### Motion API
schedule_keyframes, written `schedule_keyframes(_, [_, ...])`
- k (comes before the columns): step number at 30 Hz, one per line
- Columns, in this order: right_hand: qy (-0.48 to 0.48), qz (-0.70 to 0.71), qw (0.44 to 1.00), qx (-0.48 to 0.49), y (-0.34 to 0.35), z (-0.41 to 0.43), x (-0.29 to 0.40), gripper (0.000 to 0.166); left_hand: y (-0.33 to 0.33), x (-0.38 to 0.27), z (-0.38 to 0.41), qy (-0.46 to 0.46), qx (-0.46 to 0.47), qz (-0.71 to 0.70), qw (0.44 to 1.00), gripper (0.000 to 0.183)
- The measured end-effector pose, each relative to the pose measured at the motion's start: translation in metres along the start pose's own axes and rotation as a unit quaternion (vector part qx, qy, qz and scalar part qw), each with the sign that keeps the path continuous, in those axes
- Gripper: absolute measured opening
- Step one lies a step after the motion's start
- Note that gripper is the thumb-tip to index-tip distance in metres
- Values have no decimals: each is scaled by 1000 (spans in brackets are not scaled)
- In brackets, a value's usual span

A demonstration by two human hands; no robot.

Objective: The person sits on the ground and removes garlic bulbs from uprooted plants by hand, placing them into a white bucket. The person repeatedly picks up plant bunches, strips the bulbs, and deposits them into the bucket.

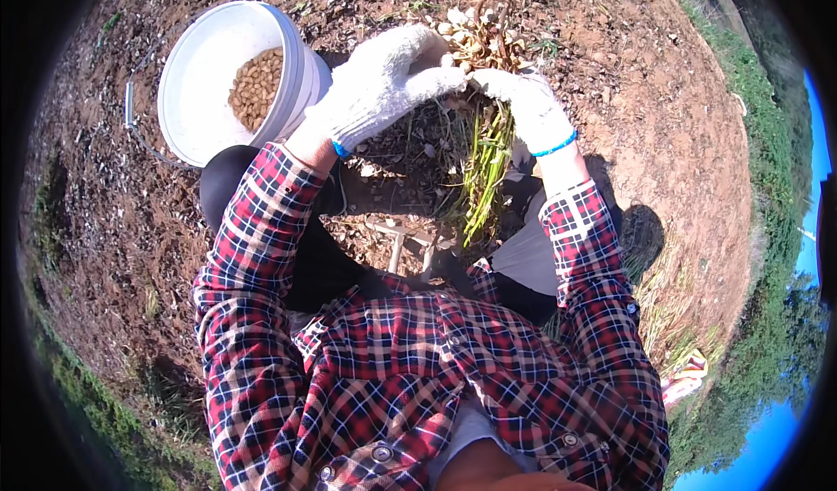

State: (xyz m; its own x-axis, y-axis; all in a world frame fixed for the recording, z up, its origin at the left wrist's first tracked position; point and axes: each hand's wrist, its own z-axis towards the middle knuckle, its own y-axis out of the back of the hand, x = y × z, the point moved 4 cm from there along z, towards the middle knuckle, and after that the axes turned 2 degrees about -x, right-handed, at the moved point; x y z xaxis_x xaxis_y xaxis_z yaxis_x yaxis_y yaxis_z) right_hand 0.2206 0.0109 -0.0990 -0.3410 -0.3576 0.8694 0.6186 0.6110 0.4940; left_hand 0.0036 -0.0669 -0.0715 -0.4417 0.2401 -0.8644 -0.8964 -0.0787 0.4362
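A bundle of peanut plants (487, 170) stands in front of me, roots and pale pods (480, 40) uppermost and green-yellow stems hanging towards my lap. My right hand (526, 105), in a white knitted glove with a blue cuff edge, grips the stems just below the pods. My left hand (386, 82), gloved alike, reaches the pods from the left, thumb and fingers apart against the cluster. Whether a pod sits between its fingertips is hidden. Left of that hand, a tilted white plastic bucket (180, 92) holds a heap of loose peanuts (256, 91).
The bucket's wire handle (129, 105) hangs outwards on its left side. Between my knees is a small frame (399, 239), possibly a stool. Dry leaves litter the brown soil (667, 98). Green plants (771, 144) border the ground at right, near a red-and-white bag-like thing (685, 380).
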Motion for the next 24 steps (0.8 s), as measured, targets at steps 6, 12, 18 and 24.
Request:
schedule_keyframes(6, [44,34,998,36,-4,-4,13,31,-25,13,4,67,32,-18,997,39])
schedule_keyframes(12, [38,2,998,47,-4,-5,-10,24,-34,22,2,61,34,-131,989,40])
schedule_keyframes(18, [124,-190,970,89,-9,-4,2,17,-17,8,8,37,153,32,987,41])
schedule_keyframes(24, [-156,230,961,6,-17,-2,-2,21,-20,11,0,-2,122,108,987,42])
